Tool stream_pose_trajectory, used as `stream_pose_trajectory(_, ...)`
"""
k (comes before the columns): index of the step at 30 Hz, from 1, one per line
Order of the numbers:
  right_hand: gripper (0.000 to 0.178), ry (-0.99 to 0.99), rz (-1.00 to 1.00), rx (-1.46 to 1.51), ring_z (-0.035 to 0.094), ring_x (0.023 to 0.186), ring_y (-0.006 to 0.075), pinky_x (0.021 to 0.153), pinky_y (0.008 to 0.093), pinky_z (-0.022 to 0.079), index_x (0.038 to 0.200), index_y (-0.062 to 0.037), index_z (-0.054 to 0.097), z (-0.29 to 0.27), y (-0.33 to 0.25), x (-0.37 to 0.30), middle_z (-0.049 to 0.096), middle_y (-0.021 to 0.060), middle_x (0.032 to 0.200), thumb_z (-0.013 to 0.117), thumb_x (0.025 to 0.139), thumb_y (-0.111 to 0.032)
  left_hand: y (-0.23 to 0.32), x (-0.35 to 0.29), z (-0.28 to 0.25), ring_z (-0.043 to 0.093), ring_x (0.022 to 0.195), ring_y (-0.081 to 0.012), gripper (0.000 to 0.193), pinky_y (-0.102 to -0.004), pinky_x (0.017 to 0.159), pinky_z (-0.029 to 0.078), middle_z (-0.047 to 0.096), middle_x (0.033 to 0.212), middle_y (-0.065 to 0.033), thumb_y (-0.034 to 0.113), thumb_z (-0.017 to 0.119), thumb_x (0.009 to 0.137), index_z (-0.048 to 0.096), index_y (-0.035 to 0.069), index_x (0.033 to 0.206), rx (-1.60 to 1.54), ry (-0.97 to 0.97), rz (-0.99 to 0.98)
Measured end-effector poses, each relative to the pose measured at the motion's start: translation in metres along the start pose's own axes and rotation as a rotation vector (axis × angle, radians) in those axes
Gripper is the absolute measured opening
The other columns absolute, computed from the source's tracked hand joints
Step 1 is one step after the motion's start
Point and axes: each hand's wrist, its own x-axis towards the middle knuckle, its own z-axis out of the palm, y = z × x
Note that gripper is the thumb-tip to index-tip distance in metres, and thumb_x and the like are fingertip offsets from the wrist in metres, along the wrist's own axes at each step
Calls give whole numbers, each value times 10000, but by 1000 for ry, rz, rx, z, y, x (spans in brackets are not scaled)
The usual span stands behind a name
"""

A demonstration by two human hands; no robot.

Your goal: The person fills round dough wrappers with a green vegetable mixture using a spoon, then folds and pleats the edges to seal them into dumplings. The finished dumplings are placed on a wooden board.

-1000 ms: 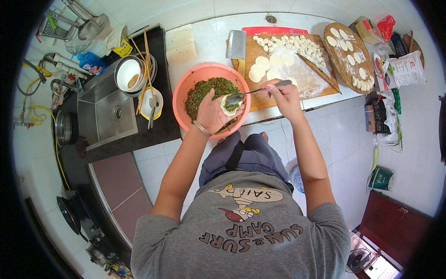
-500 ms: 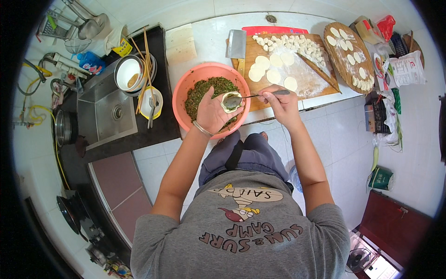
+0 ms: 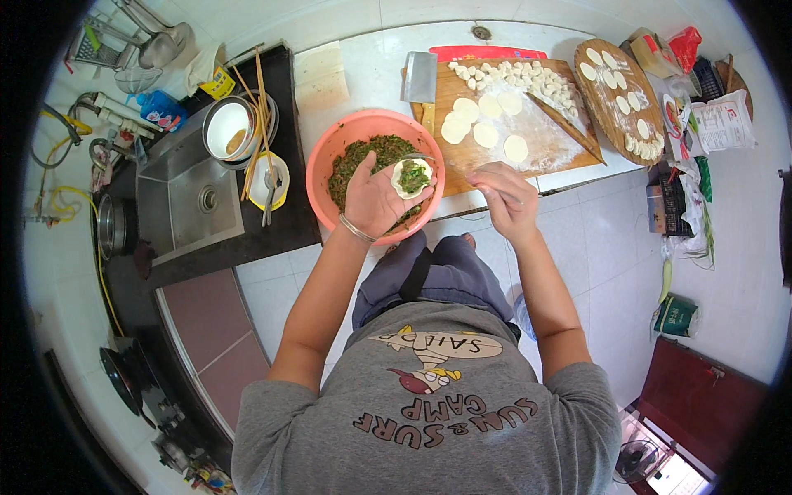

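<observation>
My left hand (image 3: 375,198) is over the pink basin, palm up, with a round dumpling wrapper (image 3: 399,186) across its fingers. A mound of green filling (image 3: 414,176) sits in the middle of the wrapper. The basin (image 3: 318,196) holds chopped green and brown filling (image 3: 351,169). A thin piece of grey metal, apparently the spoon (image 3: 419,156), shows just beyond the wrapper at the basin's right side. To the right of the basin, at the board's front edge, my right hand (image 3: 507,202) has its fingers drawn together; nothing is visible in them.
A floured cutting board (image 3: 540,153) carries flat wrappers (image 3: 486,135), dough pieces (image 3: 528,74) and a rolling pin (image 3: 565,128). A cleaver (image 3: 421,78) lies at its left. Another round board (image 3: 615,99) holds wrappers and dumplings. Leftward are stacked bowls (image 3: 227,128) and a sink (image 3: 190,223).
My right hand has let go of the spoon and drawn back slightly down and to the right. Green filling now lies uncovered on the wrapper. My left hand is nearly still.
</observation>
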Motion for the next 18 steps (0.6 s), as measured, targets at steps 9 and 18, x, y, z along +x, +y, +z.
stream_pose_trajectory(9,190,-116,-135,-61,628,800,276,701,334,501,936,0,652,0,-4,-7,654,123,889,639,755,56,3,2,0,427,1250,-387,732,-462,1084,319,450,1324,-230,520,299,948,315,-94,1347,-2,-30,4)
stream_pose_trajectory(18,126,-162,-163,-82,631,787,278,726,342,500,910,5,654,6,-12,-16,669,135,900,615,793,27,9,5,5,424,1252,-382,736,-450,1090,308,454,1319,-232,517,289,950,316,-104,1344,18,-61,-7)
